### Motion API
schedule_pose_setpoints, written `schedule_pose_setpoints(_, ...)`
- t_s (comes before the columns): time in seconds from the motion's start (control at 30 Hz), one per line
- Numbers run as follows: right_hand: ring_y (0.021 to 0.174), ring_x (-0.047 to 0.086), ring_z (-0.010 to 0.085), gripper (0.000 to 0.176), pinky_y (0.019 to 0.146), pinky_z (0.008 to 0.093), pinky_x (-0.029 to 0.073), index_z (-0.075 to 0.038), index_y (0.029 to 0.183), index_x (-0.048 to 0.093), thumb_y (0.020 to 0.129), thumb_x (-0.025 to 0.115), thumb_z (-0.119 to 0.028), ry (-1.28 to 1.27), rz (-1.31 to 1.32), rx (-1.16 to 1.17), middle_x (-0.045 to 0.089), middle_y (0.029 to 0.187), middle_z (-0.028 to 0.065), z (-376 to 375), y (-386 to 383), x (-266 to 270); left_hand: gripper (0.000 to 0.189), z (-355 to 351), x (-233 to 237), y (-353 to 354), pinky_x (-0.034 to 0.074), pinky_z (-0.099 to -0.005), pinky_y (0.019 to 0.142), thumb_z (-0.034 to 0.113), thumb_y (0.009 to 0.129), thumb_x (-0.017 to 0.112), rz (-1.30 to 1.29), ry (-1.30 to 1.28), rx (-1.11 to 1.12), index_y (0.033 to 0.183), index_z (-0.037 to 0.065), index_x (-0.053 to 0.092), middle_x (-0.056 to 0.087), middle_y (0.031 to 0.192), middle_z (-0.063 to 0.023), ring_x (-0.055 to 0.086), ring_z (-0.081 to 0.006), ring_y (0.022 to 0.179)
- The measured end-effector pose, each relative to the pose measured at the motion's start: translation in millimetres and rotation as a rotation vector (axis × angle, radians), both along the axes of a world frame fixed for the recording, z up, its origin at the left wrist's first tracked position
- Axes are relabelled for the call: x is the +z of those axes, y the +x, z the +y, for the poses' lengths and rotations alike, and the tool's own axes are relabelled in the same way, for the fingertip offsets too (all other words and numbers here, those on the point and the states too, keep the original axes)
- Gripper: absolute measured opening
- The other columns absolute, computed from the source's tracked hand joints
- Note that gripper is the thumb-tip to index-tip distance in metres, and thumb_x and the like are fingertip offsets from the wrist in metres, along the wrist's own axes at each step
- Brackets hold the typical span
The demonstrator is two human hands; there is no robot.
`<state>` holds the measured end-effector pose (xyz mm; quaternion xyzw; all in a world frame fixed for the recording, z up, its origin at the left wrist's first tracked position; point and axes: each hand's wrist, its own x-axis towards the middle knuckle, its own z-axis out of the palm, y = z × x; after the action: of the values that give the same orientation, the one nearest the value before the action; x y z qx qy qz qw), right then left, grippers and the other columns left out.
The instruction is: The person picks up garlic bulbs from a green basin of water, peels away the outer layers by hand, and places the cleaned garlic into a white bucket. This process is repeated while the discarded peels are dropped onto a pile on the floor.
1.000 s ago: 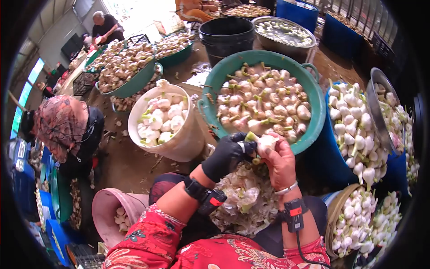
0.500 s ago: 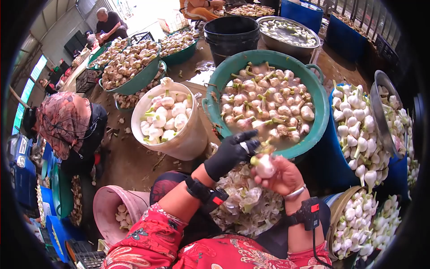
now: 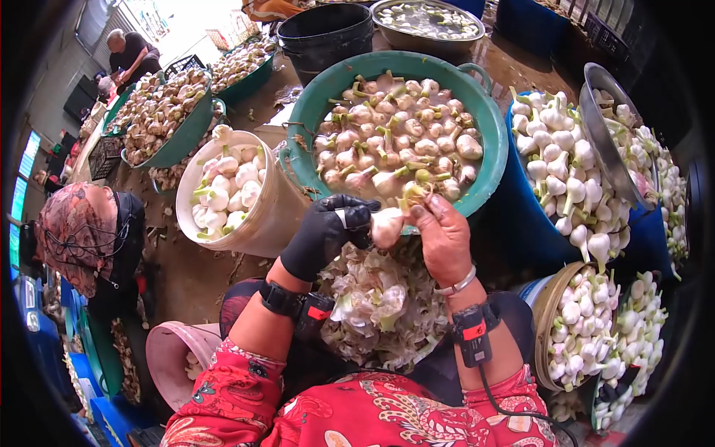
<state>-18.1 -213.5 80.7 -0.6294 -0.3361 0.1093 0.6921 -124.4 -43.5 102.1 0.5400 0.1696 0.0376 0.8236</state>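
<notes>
A garlic bulb (image 3: 386, 227) is held between my two hands, just in front of the green tub. My left hand (image 3: 320, 235), in a black glove, is closed with its fingertips against the bulb's left side. My bare right hand (image 3: 445, 237) pinches the yellowish stem and loose outer skin (image 3: 414, 197) between thumb and fingers. Behind them, the green tub (image 3: 489, 175) holds many unpeeled garlic bulbs (image 3: 395, 138) in cloudy water. Below my hands lies a heap of pale garlic skins (image 3: 380, 305) in my lap area.
A white bucket (image 3: 279, 216) of peeled bulbs stands to the left, a pink bucket (image 3: 167, 357) nearer me. At right, a blue barrel (image 3: 514, 216) and a tan bucket (image 3: 547, 328) hold white garlic. A person in a patterned hood (image 3: 78, 231) bends at far left.
The view has shifted, so the tubs appear higher and further left. My left fingers have come against the bulb, and my right hand has moved from the bulb to its stem and skin.
</notes>
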Motion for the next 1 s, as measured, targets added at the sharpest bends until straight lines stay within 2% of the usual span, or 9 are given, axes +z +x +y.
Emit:
schedule_pose_setpoints(0.13, 0.079, 0.059, 0.0081, 0.018, 0.074, 0.0223, 0.049, 0.002, 0.109, 0.057, 0.094, 0.051, -0.007, 0.272, 0.562, 0.09, 0.063, 0.093, 0.0029, -17, -7, 34, 0.023, 26, -10, 0, 0.051, -0.0285, 0.06, 0.014, 0.087, 0.056, -0.069, -0.009, 0.216, 0.098, -0.006, 0.059, 0.057, 0.074, -0.0079, 0.058, -0.0158, 0.06)
schedule_pose_setpoints(0.23, 0.079, 0.062, 0.0125, 0.022, 0.073, 0.0256, 0.053, -0.001, 0.115, 0.053, 0.095, 0.049, -0.009, 0.656, 0.799, 0.064, 0.063, 0.096, 0.0062, -28, 9, 32, 0.017, 32, -26, -11, 0.052, -0.0279, 0.063, 0.009, 0.092, 0.048, -0.194, 0.687, 0.198, 0.101, -0.001, 0.059, 0.058, 0.081, -0.0052, 0.06, -0.0137, 0.069)
schedule_pose_setpoints(0.37, 0.083, 0.062, 0.0136, 0.021, 0.071, 0.0264, 0.051, 0.0, 0.106, 0.056, 0.085, 0.053, -0.002, -0.191, 0.551, 0.328, 0.063, 0.097, 0.0068, -43, 17, 40, 0.019, 33, -29, -5, 0.052, -0.0273, 0.063, 0.001, 0.087, 0.052, -0.12, -0.131, 0.22, 0.105, -0.001, 0.059, 0.059, 0.088, -0.0063, 0.06, -0.0141, 0.073)
schedule_pose_setpoints(0.43, 0.075, 0.059, 0.0117, 0.021, 0.071, 0.0259, 0.05, -0.001, 0.097, 0.058, 0.08, 0.064, -0.01, -0.238, 0.327, 0.293, 0.062, 0.084, 0.0048, -26, 2, 15, 0.043, 18, -16, -4, 0.054, -0.0278, 0.065, -0.011, 0.079, 0.056, -0.299, 1.175, 0.087, 0.121, -0.001, 0.055, 0.059, 0.091, -0.0085, 0.061, -0.0137, 0.078)
schedule_pose_setpoints(0.47, 0.076, 0.058, 0.0105, 0.023, 0.073, 0.0249, 0.049, -0.001, 0.096, 0.058, 0.079, 0.067, -0.015, -0.315, 0.219, 0.21, 0.061, 0.082, 0.0044, -23, -1, 14, 0.043, 11, -15, -2, 0.054, -0.0278, 0.065, -0.011, 0.079, 0.056, -0.298, 1.168, 0.079, 0.121, -0.001, 0.055, 0.059, 0.091, -0.0085, 0.061, -0.0137, 0.078)
schedule_pose_setpoints(0.57, 0.064, 0.053, 0.0078, 0.037, 0.06, 0.0239, 0.045, -0.002, 0.091, 0.058, 0.08, 0.072, -0.034, -0.404, 0.226, 0.104, 0.06, 0.074, 0.001, -12, 3, 8, 0.041, -10, -9, 3, 0.053, -0.027, 0.064, -0.008, 0.08, 0.055, -0.303, 0.977, 0.029, 0.12, -0.001, 0.056, 0.06, 0.092, -0.0077, 0.061, -0.0135, 0.073)
schedule_pose_setpoints(0.67, 0.056, 0.058, 0.0118, 0.022, 0.05, 0.0257, 0.048, -0.002, 0.082, 0.056, 0.088, 0.062, -0.023, -0.262, 0.478, 0.053, 0.06, 0.066, 0.0036, -3, -4, 11, 0.034, -20, -6, 8, 0.051, -0.0265, 0.062, -0.002, 0.084, 0.055, 0.0, 0.049, 0.055, 0.118, 0.0, 0.058, 0.06, 0.089, -0.0067, 0.06, -0.0132, 0.07)
schedule_pose_setpoints(0.87, 0.052, 0.059, 0.0118, 0.006, 0.045, 0.0236, 0.048, -0.008, 0.084, 0.056, 0.089, 0.052, -0.008, 0.285, 0.832, -0.131, 0.06, 0.067, 0.0024, -14, 16, 21, 0.024, -5, -16, 4, 0.045, -0.0245, 0.052, 0.025, 0.094, 0.048, 0.012, -0.343, 0.137, 0.098, 0.004, 0.058, 0.054, 0.074, -0.004, 0.054, -0.0118, 0.061)
schedule_pose_setpoints(1.0, 0.054, 0.061, 0.0134, 0.014, 0.048, 0.0278, 0.049, -0.004, 0.074, 0.06, 0.084, 0.057, -0.011, -0.398, 0.566, 0.597, 0.06, 0.062, 0.0052, -19, 5, 10, 0.025, -10, -2, 2, 0.046, -0.0251, 0.053, 0.028, 0.096, 0.046, 0.025, -0.28, 0.181, 0.094, 0.005, 0.058, 0.054, 0.074, -0.0041, 0.053, -0.0109, 0.06)
